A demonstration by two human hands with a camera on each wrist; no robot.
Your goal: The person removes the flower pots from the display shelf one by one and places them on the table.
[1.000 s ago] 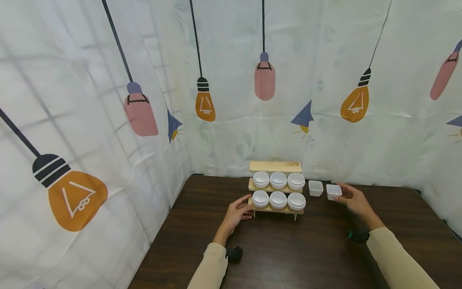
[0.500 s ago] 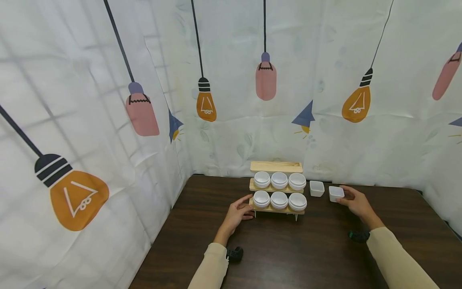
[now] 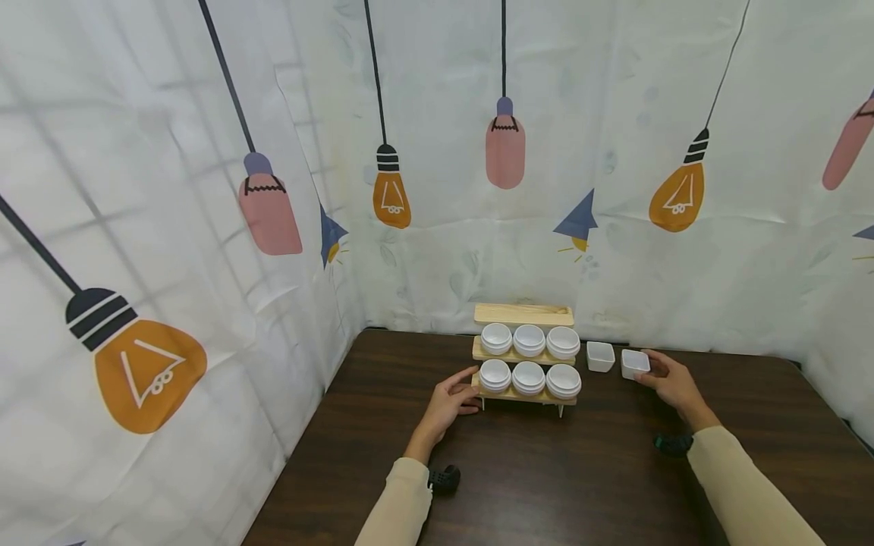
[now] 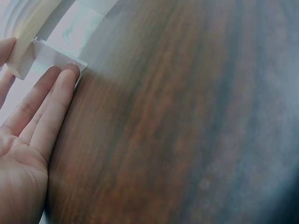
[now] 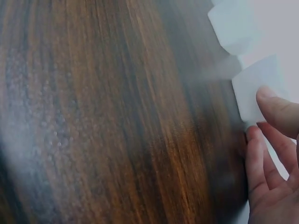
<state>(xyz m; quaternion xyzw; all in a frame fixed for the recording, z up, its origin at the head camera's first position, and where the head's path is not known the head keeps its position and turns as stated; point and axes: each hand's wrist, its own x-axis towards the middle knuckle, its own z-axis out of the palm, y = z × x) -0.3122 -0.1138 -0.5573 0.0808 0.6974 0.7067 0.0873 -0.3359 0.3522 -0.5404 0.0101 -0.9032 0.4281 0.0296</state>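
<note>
My left hand (image 3: 440, 409) is at the left end of the lower shelf of a tiered wooden rack (image 3: 508, 394). In the left wrist view, thumb and forefinger hold the shelf's end, while straighter fingers (image 4: 60, 100) lie against a clear leg (image 4: 58, 55). White round bowls (image 3: 529, 378) stand in rows on the lower and middle shelves. To the right of the rack, my right hand (image 3: 676, 387) pinches a small white square dish (image 3: 635, 362) at its right side; the right wrist view shows the thumb on its wall. A matching square dish (image 3: 600, 356) stands between it and the rack.
The rack's top shelf (image 3: 523, 314) bears no bowls. A dark wood-grain table (image 3: 532, 470) lies beneath everything. Behind it hangs a white curtain (image 3: 437, 273) printed with lamps, close to the table's back edge. Dark bands (image 3: 445, 480) sit at both wrists.
The square dish in my right hand has shifted slightly right, then a little back to the left. My left hand stays at the rack.
</note>
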